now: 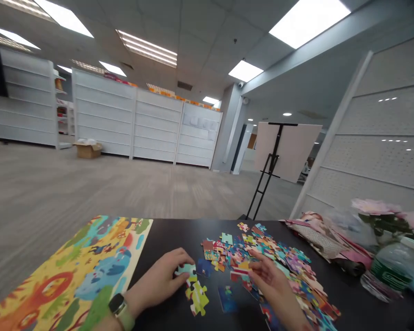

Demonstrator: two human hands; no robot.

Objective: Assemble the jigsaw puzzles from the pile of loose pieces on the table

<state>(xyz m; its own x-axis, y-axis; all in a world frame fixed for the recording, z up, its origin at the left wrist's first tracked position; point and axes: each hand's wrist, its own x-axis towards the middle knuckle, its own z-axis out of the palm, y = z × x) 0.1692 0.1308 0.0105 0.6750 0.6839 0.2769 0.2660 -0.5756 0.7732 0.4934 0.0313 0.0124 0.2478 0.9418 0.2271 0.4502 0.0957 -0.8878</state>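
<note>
My left hand (170,272), with a watch (119,307) on its wrist, pinches a pale green puzzle piece (185,269) between thumb and fingers. Just below it on the black table lie yellow-green puzzle pieces (198,298) that look joined. My right hand (267,273) grips a red, white and yellow puzzle piece (240,271) at its right end. Beneath and around that hand spreads a pile of loose puzzle pieces (296,262). Dark blue puzzle pieces, one at the front (227,299), lie between the two hands.
At the left lies a colourful picture sheet (106,266) with animals. Along the right edge are a patterned cloth bag (331,241), a clear plastic bottle (388,271) and pink flowers (376,207). Past the table stand a black easel (269,170) and white shelving (155,124).
</note>
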